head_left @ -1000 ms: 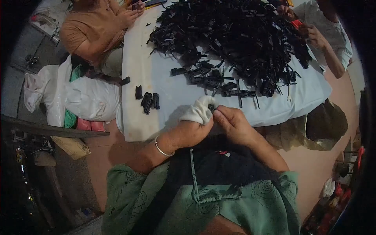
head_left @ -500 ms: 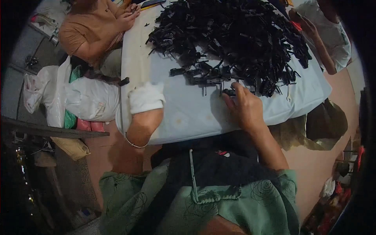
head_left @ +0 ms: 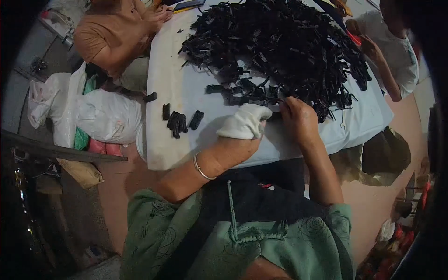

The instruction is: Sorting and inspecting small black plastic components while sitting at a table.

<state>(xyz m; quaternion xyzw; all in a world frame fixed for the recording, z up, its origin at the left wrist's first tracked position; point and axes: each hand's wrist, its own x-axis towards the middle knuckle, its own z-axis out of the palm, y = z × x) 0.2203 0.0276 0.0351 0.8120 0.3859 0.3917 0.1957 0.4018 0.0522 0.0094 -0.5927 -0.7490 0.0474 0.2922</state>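
A black plastic part (head_left: pixel 252 100) lies nine-to-three, toward one o'clock from the cloth-covered left hand (head_left: pixel 243 123), its three-o'clock end nearest the right hand (head_left: pixel 300 120); I cannot tell either grip

The left hand (head_left: pixel 245 128), wrapped over the fingers, angles inward beside the bare right hand (head_left: pixel 299 118), whose fingers bend; both forearms (head_left: pixel 321 170) reach forward.
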